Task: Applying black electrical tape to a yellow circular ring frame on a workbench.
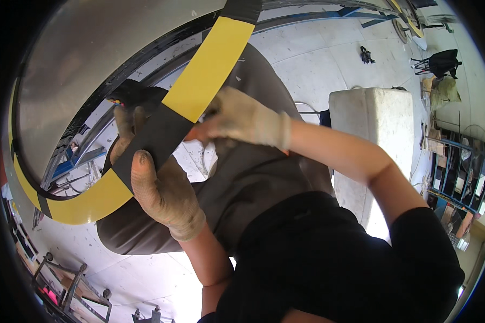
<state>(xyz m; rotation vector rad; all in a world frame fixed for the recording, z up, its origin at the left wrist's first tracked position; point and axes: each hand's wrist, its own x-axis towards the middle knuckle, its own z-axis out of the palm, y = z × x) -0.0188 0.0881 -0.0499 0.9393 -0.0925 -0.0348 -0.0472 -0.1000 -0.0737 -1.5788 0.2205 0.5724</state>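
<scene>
Left hand [161,188] grips the yellow-black hoop [210,64] steady; right hand [242,118] pinches, probably tape, at its rim.

A workshop — bare pale concrete floor [328,59] marked with stains, blue metal frames [339,13] lying along it, a wheeled metal trolley [73,290], and open racks [458,177] crammed with parts and boxes — plus a large white block [372,129].

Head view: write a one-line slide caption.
Two gloved hands, left hand and right hand, grip a curved yellow-and-black striped band.
</scene>
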